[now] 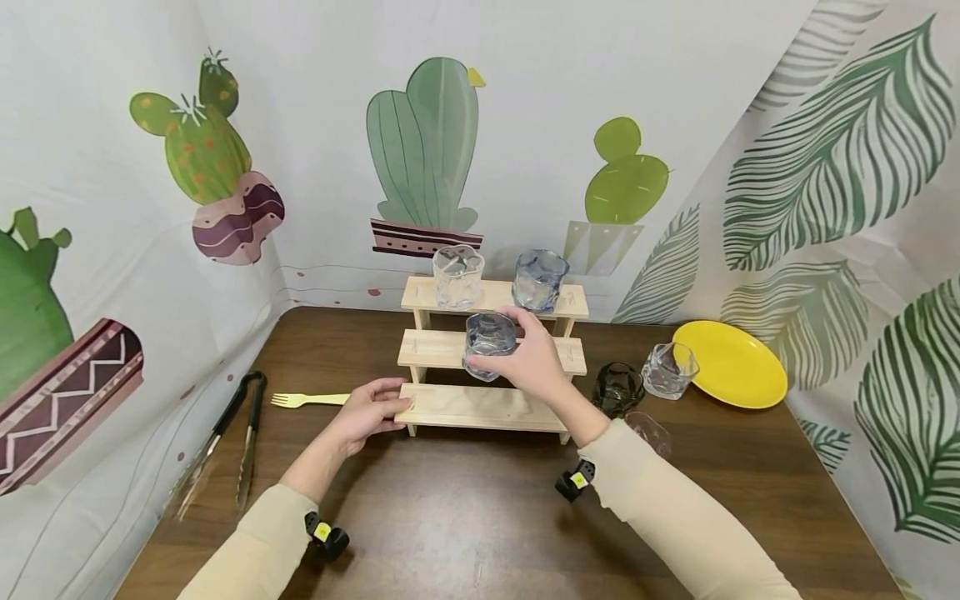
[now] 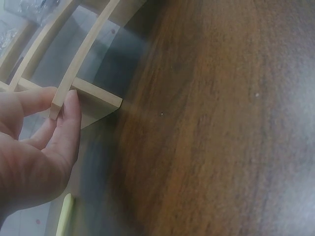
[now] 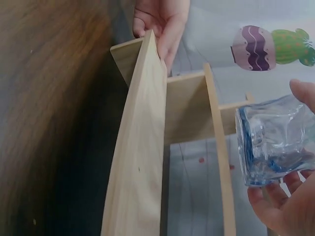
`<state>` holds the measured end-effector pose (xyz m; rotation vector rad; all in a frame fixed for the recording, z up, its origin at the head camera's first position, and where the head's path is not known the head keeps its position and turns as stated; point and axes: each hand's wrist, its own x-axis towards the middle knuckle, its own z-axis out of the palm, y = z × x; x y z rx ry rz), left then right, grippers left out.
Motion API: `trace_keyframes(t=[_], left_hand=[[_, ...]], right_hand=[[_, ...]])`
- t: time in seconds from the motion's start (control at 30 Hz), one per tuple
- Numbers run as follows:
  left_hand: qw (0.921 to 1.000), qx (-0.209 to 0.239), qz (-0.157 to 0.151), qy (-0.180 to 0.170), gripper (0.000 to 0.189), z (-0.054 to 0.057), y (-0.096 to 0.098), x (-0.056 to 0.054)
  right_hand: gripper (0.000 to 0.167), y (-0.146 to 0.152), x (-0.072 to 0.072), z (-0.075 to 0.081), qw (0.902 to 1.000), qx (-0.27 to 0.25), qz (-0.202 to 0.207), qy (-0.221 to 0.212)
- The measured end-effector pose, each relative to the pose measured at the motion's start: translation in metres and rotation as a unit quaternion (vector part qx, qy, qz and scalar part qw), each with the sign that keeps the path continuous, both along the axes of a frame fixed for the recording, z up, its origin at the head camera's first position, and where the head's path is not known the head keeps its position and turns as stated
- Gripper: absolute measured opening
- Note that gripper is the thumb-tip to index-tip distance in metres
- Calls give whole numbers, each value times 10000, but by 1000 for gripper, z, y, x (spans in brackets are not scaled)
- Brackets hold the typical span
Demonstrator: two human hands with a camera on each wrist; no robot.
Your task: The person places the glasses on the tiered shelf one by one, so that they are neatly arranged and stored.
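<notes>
A three-tier wooden stand (image 1: 480,407) is in the middle of the table. My left hand (image 1: 367,417) pinches the left end of its lowest step; in the left wrist view the thumb and fingers (image 2: 71,123) lie on both sides of the board. With my right hand (image 1: 534,358) I hold a blue-tinted glass tumbler (image 1: 489,342) by its sides. In the head view it overlaps the middle step, and in the right wrist view the tumbler (image 3: 275,137) is close by that board. On the top step stand a clear glass (image 1: 457,283) at left and another blue-tinted glass (image 1: 538,282) at right.
Right of the stand are a dark glass (image 1: 618,389), a clear glass (image 1: 667,372), a pinkish glass (image 1: 651,433) partly behind the sleeve, and a yellow plate (image 1: 750,367). Black-handled tongs (image 1: 253,417) and a yellow fork (image 1: 307,400) lie at left. A cactus-print cloth (image 1: 315,183) hangs behind.
</notes>
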<state>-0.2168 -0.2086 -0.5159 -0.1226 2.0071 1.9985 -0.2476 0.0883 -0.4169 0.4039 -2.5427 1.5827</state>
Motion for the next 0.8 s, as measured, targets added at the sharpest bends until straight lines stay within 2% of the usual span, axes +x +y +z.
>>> trace_keyframes(t=[0.37, 0.8], left_hand=[[10000, 27, -41, 5, 58, 0, -1, 0], [10000, 41, -37, 29, 59, -1, -1, -1]], right_hand=[[85, -33, -7, -5, 9998, -38, -191, 95], [90, -54, -12, -12, 9993, -26, -344, 114]])
